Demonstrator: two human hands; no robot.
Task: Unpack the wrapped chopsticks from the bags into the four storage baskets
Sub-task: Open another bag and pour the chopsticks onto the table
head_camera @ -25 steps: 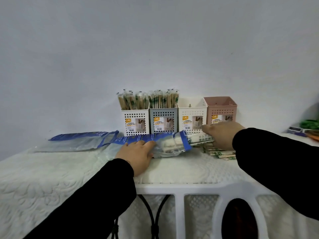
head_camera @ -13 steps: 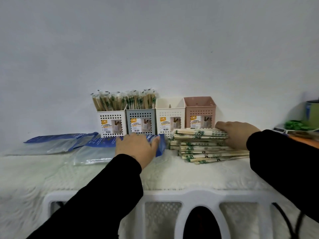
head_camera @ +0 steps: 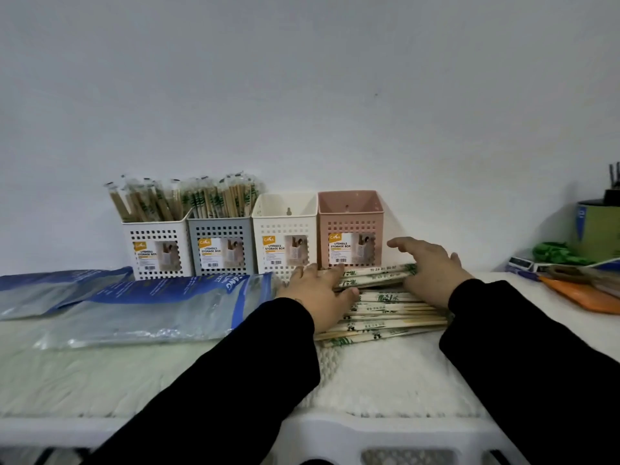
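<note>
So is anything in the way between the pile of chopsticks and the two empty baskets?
Nothing visible is. The pile of wrapped chopsticks lies right in front of the cream basket and the pink basket, whose tops are open. The left hand and right hand rest on the pile.

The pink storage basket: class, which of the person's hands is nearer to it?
Right. The right hand hovers just in front of the pink basket, by its lower right corner. The left hand rests on the chopstick pile, nearer the cream basket.
</note>
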